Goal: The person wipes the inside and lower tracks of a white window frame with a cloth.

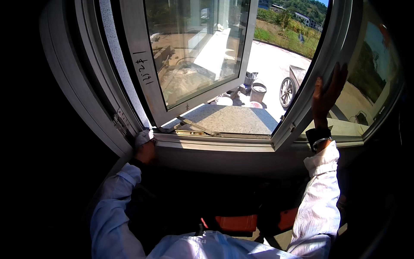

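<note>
My left hand [146, 152] presses a crumpled white cloth [144, 137] into the lower left corner of a metal window frame [213, 144]; its fingers are partly hidden. Above it, a glazed casement sash [137, 69] with handwritten marks stands swung outward. A metal friction stay [197, 127] links the sash bottom to the sill track. My right hand [328, 92] rests flat on the right upright of the frame, thumb apart, holding nothing. A dark band and a bracelet circle that wrist. A hinge [121, 121] sits on the left jamb.
Outside the opening lies a speckled stone sill [229, 118]. Beyond it are a bucket [258, 92] and a wheeled cart [288, 89]. A fixed glass pane [362, 74] is at the right. Below, orange-red objects [237, 223] lie in deep shadow.
</note>
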The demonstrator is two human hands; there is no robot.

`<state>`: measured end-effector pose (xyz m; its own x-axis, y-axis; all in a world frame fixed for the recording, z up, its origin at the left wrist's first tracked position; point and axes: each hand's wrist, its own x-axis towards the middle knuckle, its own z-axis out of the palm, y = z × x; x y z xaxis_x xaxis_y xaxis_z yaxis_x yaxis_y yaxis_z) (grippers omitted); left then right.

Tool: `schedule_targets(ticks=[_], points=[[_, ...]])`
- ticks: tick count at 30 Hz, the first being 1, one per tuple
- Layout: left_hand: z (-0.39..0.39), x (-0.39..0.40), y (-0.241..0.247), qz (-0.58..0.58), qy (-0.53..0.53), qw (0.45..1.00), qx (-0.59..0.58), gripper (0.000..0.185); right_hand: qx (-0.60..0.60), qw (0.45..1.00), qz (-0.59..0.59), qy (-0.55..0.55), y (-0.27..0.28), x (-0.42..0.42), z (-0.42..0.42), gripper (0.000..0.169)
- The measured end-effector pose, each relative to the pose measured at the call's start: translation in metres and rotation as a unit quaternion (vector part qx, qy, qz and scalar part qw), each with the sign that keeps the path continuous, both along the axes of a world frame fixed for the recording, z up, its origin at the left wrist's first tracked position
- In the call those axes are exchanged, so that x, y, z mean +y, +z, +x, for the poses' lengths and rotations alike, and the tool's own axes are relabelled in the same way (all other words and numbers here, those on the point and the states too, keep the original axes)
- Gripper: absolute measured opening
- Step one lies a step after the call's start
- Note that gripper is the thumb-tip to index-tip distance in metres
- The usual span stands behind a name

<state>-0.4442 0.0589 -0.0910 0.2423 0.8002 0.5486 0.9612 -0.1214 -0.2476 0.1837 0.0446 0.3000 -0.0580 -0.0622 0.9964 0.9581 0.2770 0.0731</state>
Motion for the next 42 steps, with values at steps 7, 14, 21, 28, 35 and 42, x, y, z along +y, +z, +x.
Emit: schedule_targets(ticks=[7, 14, 21, 28, 35, 42], points=[[0.109, -0.034, 0.05, 0.028, -0.057, 0.996, 0.063, 0.033, 0.0, 1.0, 0.012, -0.006, -0.001, 0.002, -0.001, 0.058], [0.283, -0.078, 0.063, -0.131, -0.369, 0.918, -0.064, 0.048, -0.003, 1.0, 0.018, 0.008, 0.002, 0.002, -0.007, 0.059], [0.316, -0.091, 0.128, -0.371, -0.319, 0.851, -0.189, 0.033, -0.006, 1.0, 0.013, 0.001, -0.001, 0.001, -0.004, 0.057], [0.195, -0.071, 0.028, -0.169, -0.322, 0.891, -0.271, 0.03, -0.012, 1.0, 0.006, 0.002, -0.001, -0.002, -0.003, 0.058], [-0.002, -0.054, -0.027, -0.039, -0.062, 0.997, 0.016, 0.031, -0.005, 1.0, -0.007, -0.003, -0.003, -0.002, 0.001, 0.06], [0.016, -0.058, 0.023, -0.023, -0.02, 0.996, -0.082, 0.038, 0.007, 1.0, -0.002, -0.018, 0.0, -0.001, -0.015, 0.065]])
